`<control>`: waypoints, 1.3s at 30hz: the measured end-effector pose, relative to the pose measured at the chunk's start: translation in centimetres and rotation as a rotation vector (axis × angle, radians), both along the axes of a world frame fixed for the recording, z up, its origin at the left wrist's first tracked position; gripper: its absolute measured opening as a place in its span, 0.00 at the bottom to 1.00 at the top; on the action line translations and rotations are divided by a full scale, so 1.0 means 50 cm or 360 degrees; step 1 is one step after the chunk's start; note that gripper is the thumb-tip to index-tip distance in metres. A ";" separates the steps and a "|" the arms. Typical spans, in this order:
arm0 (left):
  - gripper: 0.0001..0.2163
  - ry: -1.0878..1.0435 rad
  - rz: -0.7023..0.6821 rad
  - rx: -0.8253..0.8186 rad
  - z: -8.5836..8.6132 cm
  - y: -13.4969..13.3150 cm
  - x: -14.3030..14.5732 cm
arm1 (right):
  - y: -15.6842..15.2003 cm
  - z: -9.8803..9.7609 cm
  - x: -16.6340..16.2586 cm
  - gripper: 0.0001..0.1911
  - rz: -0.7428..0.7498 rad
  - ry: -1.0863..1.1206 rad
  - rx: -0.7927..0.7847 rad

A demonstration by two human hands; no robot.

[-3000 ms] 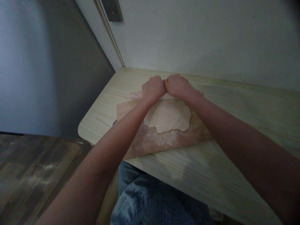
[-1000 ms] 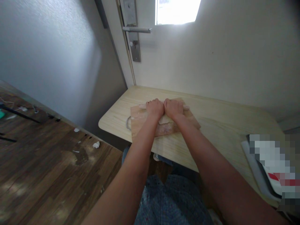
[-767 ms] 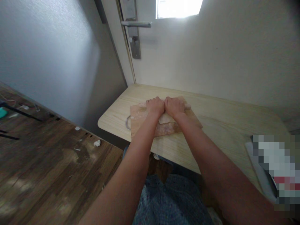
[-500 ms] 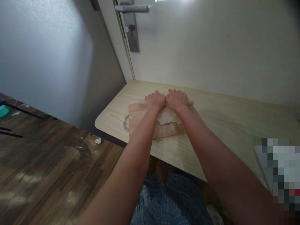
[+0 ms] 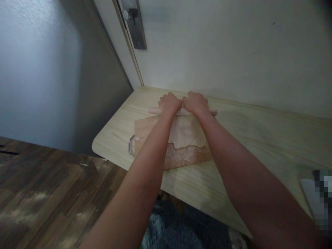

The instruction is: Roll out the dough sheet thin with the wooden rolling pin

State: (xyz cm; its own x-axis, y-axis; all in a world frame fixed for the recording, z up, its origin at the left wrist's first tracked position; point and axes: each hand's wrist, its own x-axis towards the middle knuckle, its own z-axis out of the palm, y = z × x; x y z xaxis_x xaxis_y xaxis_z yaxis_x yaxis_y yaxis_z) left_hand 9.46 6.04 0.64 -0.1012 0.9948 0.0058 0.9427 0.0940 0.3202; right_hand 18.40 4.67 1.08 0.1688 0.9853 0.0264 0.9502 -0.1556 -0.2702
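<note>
A pale wooden rolling pin point(image 5: 154, 110) lies across the far edge of a floured cutting board point(image 5: 147, 127). My left hand point(image 5: 169, 103) is closed over the pin left of its middle, and my right hand point(image 5: 196, 103) grips it to the right, the thumbs almost touching. Both ends of the pin stick out past my hands. A flat sheet of dough point(image 5: 187, 130) with an uneven near edge is spread on the board, partly behind my forearms. White flour point(image 5: 185, 155) is smeared on the board in front of it.
The board rests on a light wood table point(image 5: 114, 128) against a white door point(image 5: 220, 52) with a metal lock plate point(image 5: 136, 29). A metal handle point(image 5: 131, 145) is at the board's left end. A grey panel point(image 5: 52, 86) stands at left. A blurred-out object point(image 5: 324, 197) lies at right.
My hands and the rolling pin have moved away from me to the board's far edge, uncovering more of the dough. The view has tilted lower.
</note>
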 end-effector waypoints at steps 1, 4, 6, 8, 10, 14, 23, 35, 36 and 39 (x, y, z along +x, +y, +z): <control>0.19 -0.0001 -0.0012 -0.0009 -0.001 0.006 0.000 | 0.006 -0.002 0.001 0.21 -0.0005 0.0004 0.0016; 0.17 0.0002 -0.0044 -0.0035 -0.003 0.023 0.001 | 0.020 -0.007 0.004 0.22 -0.0001 -0.0008 0.0038; 0.17 0.0002 -0.0067 -0.0064 -0.003 0.030 0.002 | 0.028 -0.010 0.005 0.21 0.0009 -0.0021 0.0024; 0.17 0.0004 -0.0090 -0.0081 -0.002 0.033 0.003 | 0.032 -0.011 0.005 0.21 0.0017 -0.0023 0.0013; 0.16 0.0014 -0.0098 -0.0066 -0.002 0.033 0.004 | 0.032 -0.011 0.005 0.20 0.0020 -0.0012 0.0012; 0.16 0.0050 -0.0078 -0.0004 -0.002 0.024 0.005 | 0.023 -0.008 0.004 0.20 0.0006 -0.0005 0.0018; 0.19 0.0097 -0.0072 -0.0086 0.001 -0.009 0.000 | -0.023 -0.003 -0.006 0.23 -0.0017 -0.0010 0.0050; 0.19 0.0382 -0.0479 -0.0183 0.035 -0.130 -0.030 | -0.127 0.004 -0.022 0.23 0.0121 -0.0241 -0.0023; 0.20 0.0373 -0.0456 -0.0193 0.036 -0.137 -0.033 | -0.134 0.005 -0.023 0.24 0.0157 -0.0265 -0.0045; 0.22 0.0325 -0.0368 -0.0216 0.033 -0.147 -0.041 | -0.152 0.008 -0.019 0.26 0.0278 -0.0296 -0.0118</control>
State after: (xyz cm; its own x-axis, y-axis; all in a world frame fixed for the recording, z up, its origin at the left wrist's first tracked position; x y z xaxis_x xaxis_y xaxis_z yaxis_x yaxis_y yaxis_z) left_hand 7.42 -1.29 2.30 0.1168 0.9844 -0.1317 0.9874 -0.1009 0.1217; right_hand 17.45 -2.91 1.48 -0.0050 0.9995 -0.0321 0.9966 0.0024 -0.0827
